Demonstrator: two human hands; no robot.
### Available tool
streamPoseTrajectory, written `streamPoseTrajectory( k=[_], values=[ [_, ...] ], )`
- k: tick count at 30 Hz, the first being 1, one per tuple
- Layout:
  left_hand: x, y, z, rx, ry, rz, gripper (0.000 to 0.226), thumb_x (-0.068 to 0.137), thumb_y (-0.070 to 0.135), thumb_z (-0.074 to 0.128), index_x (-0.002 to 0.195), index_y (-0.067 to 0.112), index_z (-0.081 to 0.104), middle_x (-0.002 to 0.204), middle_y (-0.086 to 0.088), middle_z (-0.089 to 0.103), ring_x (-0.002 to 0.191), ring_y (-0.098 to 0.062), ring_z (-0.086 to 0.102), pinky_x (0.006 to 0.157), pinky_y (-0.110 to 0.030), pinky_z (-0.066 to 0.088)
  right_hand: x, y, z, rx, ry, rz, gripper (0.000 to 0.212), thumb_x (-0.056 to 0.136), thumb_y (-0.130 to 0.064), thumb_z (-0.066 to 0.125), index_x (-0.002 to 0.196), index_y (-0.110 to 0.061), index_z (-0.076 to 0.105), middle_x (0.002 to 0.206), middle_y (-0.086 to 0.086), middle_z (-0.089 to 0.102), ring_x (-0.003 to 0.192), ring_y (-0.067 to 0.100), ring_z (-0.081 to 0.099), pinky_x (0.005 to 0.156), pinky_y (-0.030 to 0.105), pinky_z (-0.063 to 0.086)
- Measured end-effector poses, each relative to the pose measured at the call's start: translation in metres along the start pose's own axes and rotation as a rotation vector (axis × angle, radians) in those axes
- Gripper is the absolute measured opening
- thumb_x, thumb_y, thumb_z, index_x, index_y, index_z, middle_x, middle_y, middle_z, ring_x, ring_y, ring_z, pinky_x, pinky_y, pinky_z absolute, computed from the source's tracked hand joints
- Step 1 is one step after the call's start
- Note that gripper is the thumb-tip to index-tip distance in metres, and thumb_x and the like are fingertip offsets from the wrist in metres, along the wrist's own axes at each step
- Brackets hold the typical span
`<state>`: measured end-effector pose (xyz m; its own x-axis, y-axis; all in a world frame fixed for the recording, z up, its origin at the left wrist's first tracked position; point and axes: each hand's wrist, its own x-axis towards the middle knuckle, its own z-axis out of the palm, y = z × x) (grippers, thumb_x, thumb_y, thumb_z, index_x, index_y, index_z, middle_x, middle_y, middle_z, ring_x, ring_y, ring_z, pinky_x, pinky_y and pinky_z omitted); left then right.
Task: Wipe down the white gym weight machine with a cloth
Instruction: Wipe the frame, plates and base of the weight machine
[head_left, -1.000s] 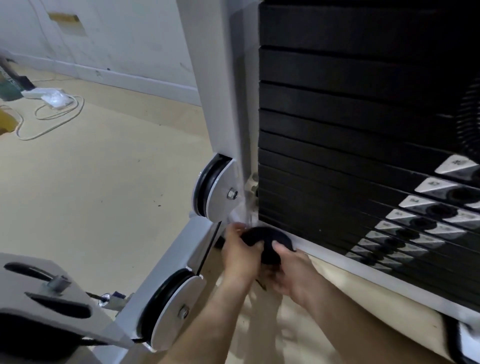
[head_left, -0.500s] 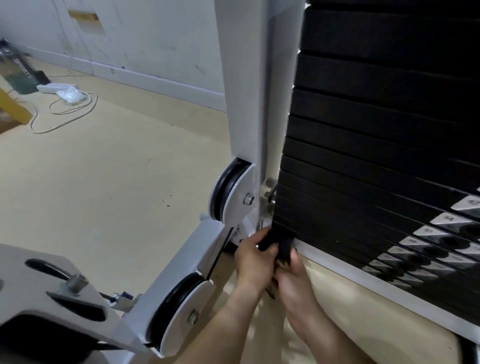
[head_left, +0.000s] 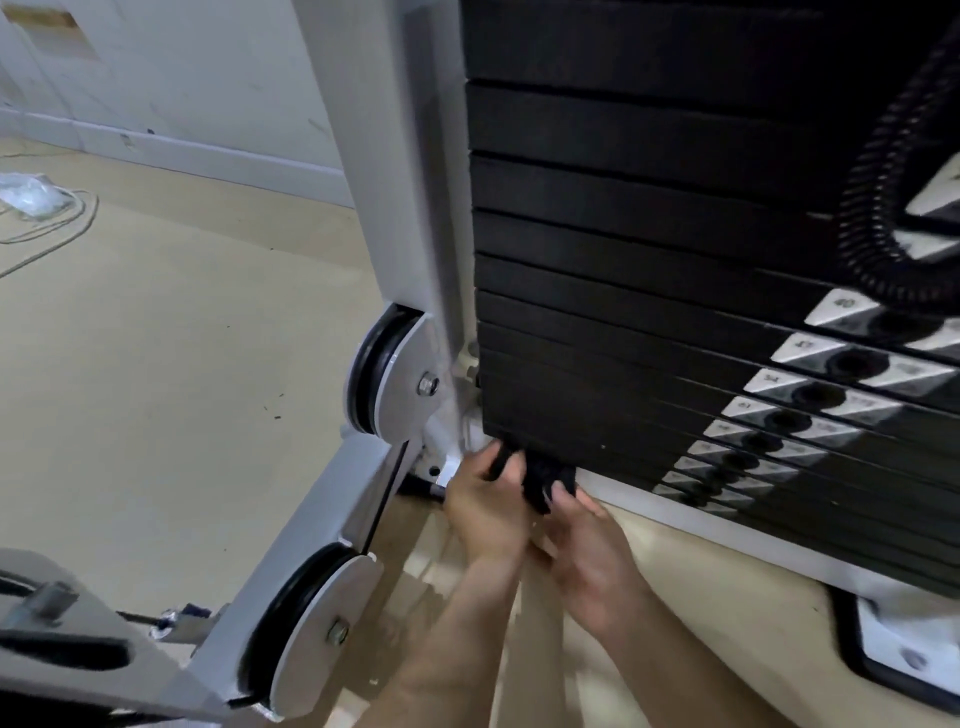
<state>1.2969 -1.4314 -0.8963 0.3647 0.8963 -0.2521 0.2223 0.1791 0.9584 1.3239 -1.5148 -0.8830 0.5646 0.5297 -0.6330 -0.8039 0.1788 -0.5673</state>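
Head view is showing both hands low down, at about 6 o'clock in the picture. The left hand is curling its fingers round one end of the black cloth. The right hand is curling round the other end, so both are gripping it tight. The cloth is sitting bunched up at the bottom corner of the black weight stack. It is also touching the white bottom rail of the white gym weight machine, whose tall post is standing at 12 o'clock from the hands.

I am thinking a few things could be going wrong from here. The cloth is pushing right up under the lowest plate, so it could be getting stuck in that thin gap. Fingers could be getting pinched there too if the plates are shifting. At 10 o'clock from the hands, the upper pulley is sitting near, and a loose end of the cloth could be catching on it.

No bucket, bin or box is showing anywhere. Far off at 10 o'clock, some crumpled plastic is lying on the floor beside a pale cable. I cannot tell if it is holding anything.
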Motion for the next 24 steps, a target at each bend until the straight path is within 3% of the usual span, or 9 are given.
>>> streamPoseTrajectory(
  k=[3,6,9,11,13,16,19,24],
  values=[
    [-0.017,-0.007,0.015,0.088,-0.136,0.032,0.016,0.08,0.021,0.066,0.075,0.037,0.069,0.076,0.01,0.071,0.075,-0.007,0.067,0.075,-0.032,0.055,-0.005,-0.006,-0.016,0.136,0.024,0.004,0.021,0.097,-0.017,0.054,0.114,-0.013,0.066,0.089,0.006,0.075,0.072,0.016,0.072,0.057,0.027,0.056],
    [-0.02,-0.008,0.021,0.26,-0.21,0.096,0.022,0.079,0.016,0.067,0.075,0.034,0.056,0.079,0.013,0.065,0.076,-0.003,0.061,0.071,-0.022,0.047,-0.008,-0.009,-0.02,0.209,0.007,-0.008,0.029,0.095,-0.011,0.054,0.124,-0.009,0.061,0.094,0.013,0.073,0.07,0.02,0.073,0.054,0.028,0.057],
    [0.002,-0.006,-0.004,0.205,-0.003,0.08,0.025,0.084,0.01,0.062,0.076,0.028,0.047,0.08,0.002,0.062,0.077,-0.017,0.06,0.073,-0.03,0.048,-0.002,-0.003,0.005,0.039,-0.092,0.038,0.031,0.096,-0.007,0.051,0.125,-0.013,0.061,0.098,0.01,0.073,0.073,0.019,0.071,0.059,0.03,0.055],
    [0.021,-0.005,-0.026,0.117,0.142,0.01,0.017,0.088,0.01,0.061,0.08,0.021,0.052,0.082,-0.002,0.063,0.081,-0.024,0.062,0.074,-0.033,0.049,0.006,0.005,0.035,-0.138,-0.161,0.076,0.033,0.098,-0.006,0.046,0.121,-0.022,0.062,0.104,0.009,0.073,0.083,0.022,0.07,0.065,0.032,0.053],
    [0.027,-0.004,-0.031,0.09,0.155,-0.011,0.007,0.09,0.011,0.061,0.091,0.018,0.061,0.088,0.0,0.067,0.086,-0.02,0.064,0.08,-0.032,0.051,0.011,0.01,0.053,-0.17,-0.132,0.085,0.033,0.099,-0.005,0.044,0.117,-0.024,0.064,0.105,0.008,0.074,0.093,0.023,0.07,0.068,0.032,0.053],
    [0.01,-0.007,-0.004,0.048,0.12,-0.032,0.018,0.09,0.014,0.064,0.107,0.017,0.066,0.102,0.001,0.068,0.097,-0.015,0.063,0.093,-0.031,0.049,0.008,0.0,0.036,-0.032,-0.073,0.098,0.03,0.1,-0.008,0.043,0.115,-0.021,0.066,0.101,0.007,0.075,0.089,0.02,0.072,0.066,0.029,0.055],
    [-0.019,-0.024,0.026,0.128,0.013,-0.004,0.016,0.087,0.017,0.067,0.103,0.019,0.067,0.096,0.005,0.068,0.095,-0.014,0.064,0.087,-0.023,0.046,-0.006,-0.012,-0.011,0.119,-0.014,0.087,0.029,0.101,-0.012,0.041,0.114,-0.019,0.065,0.089,0.004,0.076,0.07,0.015,0.073,0.051,0.025,0.054],
    [-0.066,-0.045,0.071,0.395,-0.219,0.193,0.016,0.083,0.02,0.072,0.099,0.025,0.071,0.099,0.016,0.058,0.085,0.0,0.053,0.077,-0.005,0.034,-0.032,-0.026,-0.082,0.176,0.142,0.028,0.029,0.099,-0.015,0.044,0.117,-0.022,0.066,0.085,-0.001,0.074,0.083,0.017,0.065,0.064,0.031,0.051]
  ],
)
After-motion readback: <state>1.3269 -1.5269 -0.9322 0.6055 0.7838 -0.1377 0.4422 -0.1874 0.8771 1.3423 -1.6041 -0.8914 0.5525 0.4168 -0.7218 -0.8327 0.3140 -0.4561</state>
